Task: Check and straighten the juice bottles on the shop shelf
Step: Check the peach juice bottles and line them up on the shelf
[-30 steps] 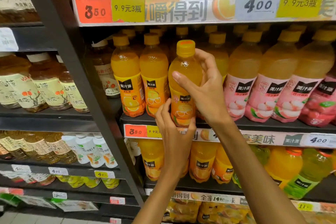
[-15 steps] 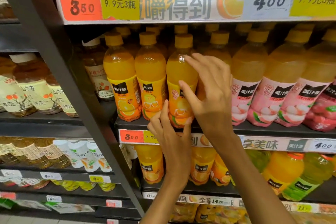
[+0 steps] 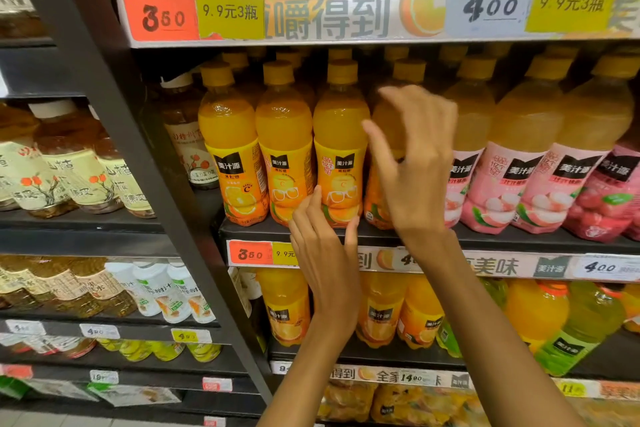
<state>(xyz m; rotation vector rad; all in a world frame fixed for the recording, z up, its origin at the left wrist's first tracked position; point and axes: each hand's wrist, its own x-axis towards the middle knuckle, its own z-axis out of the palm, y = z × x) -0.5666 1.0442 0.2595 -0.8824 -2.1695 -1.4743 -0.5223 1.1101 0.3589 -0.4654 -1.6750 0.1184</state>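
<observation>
Orange juice bottles with yellow caps stand in a row on the middle shelf. The third orange bottle stands upright in line with its neighbours, label facing out. My left hand is below it, fingers straight, fingertips touching the bottle's lower label. My right hand hovers just right of that bottle with relaxed, spread fingers, holding nothing and covering part of the fourth orange bottle.
Pink-labelled lychee juice bottles fill the shelf to the right. A dark upright post separates a left bay of tea bottles. More orange and green bottles stand on the shelf below.
The orange bottle that both hands held in front of the shelf now stands back in its row. My right hand has let go and drawn to the right; my left stays at its base.
</observation>
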